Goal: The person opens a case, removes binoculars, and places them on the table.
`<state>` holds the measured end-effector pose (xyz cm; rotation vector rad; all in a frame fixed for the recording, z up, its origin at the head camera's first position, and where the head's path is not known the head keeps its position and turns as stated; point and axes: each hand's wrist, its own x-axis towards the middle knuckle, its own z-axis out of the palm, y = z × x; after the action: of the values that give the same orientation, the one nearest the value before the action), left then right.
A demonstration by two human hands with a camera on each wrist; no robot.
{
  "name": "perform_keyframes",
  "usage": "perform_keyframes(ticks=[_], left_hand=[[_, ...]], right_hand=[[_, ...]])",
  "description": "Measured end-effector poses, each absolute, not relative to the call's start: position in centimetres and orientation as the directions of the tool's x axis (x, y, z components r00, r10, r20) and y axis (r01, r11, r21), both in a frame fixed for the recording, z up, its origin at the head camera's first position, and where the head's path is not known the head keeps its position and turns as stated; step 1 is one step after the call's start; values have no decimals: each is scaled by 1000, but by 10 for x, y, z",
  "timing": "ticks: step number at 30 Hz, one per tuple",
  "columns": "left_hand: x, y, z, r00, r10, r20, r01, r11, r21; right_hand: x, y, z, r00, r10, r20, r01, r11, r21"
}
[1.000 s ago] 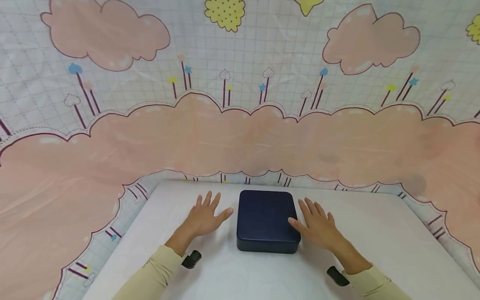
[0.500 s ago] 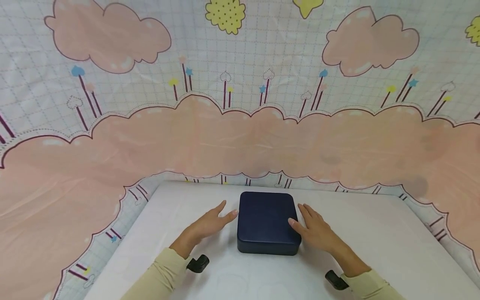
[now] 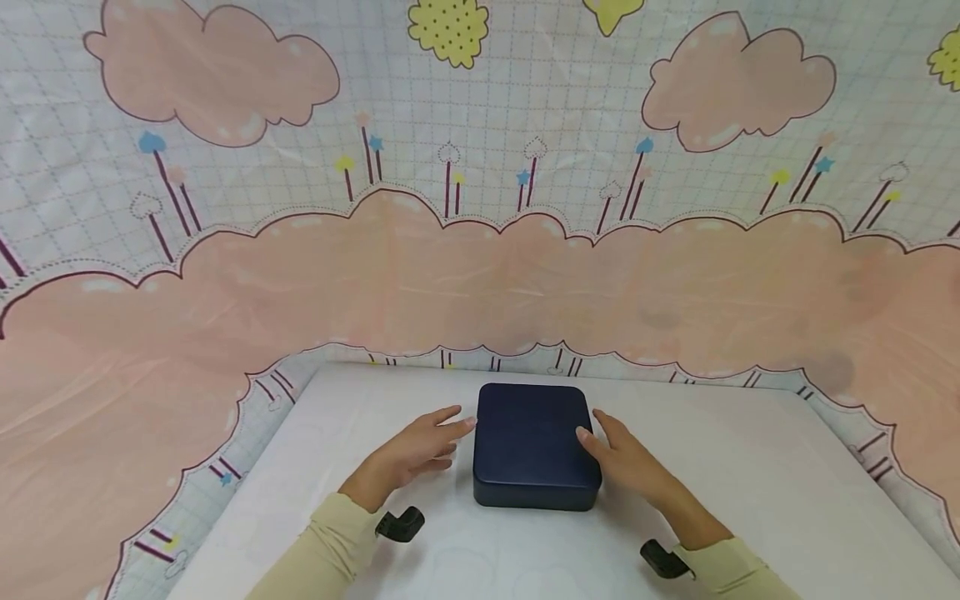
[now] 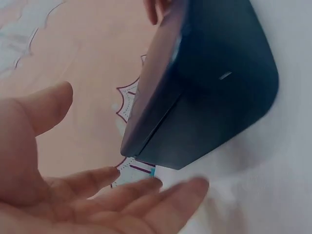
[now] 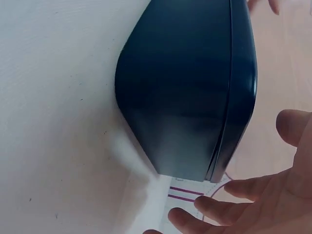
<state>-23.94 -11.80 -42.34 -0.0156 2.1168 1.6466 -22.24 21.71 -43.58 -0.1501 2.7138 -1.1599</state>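
Observation:
A dark navy rectangular box point(image 3: 532, 437) with rounded corners lies flat on the white table. A thin seam below its top shows in both wrist views, where the box point(image 4: 214, 92) looms close. To its left is my left hand point(image 3: 412, 450), thumb and fingers spread and pointing at the box's side. In the left wrist view a gap separates that hand point(image 4: 97, 195) from the box. My right hand point(image 3: 633, 458) stands at the right side, its thumb over the box's right edge in the head view. The right wrist view shows this hand point(image 5: 273, 190) apart from the box, fingers spread.
The white tabletop point(image 3: 750, 467) extends around the box on all sides. Behind it hangs a patterned cloth point(image 3: 480, 275) with pink clouds, which also drapes beside the table. Black wrist devices point(image 3: 401, 523) stick out below both cuffs.
My left hand has turned from palm-down to sideways and come closer to the box's left side. My right hand has turned slightly, its fingers now lower beside the box. The box stays put.

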Motion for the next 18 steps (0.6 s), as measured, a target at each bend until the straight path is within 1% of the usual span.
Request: perform_keyframes(ticks=[4, 8, 14, 18], left_hand=[[-243, -122, -423, -892, 246, -379, -344, 175, 922], [-246, -124, -425, -891, 242, -385, -371, 102, 923], [-248, -120, -425, -888, 231, -398, -392, 74, 917], [-250, -114, -425, -890, 212, -404, -399, 68, 915]], right_hand=[[-223, 217, -432, -978, -127, -166, 45, 648, -760], [-227, 219, -430, -976, -92, -197, 104, 602, -792], [-234, 221, -428, -969, -54, -242, 192, 453, -870], [-237, 221, -429, -963, -37, -265, 232, 377, -897]])
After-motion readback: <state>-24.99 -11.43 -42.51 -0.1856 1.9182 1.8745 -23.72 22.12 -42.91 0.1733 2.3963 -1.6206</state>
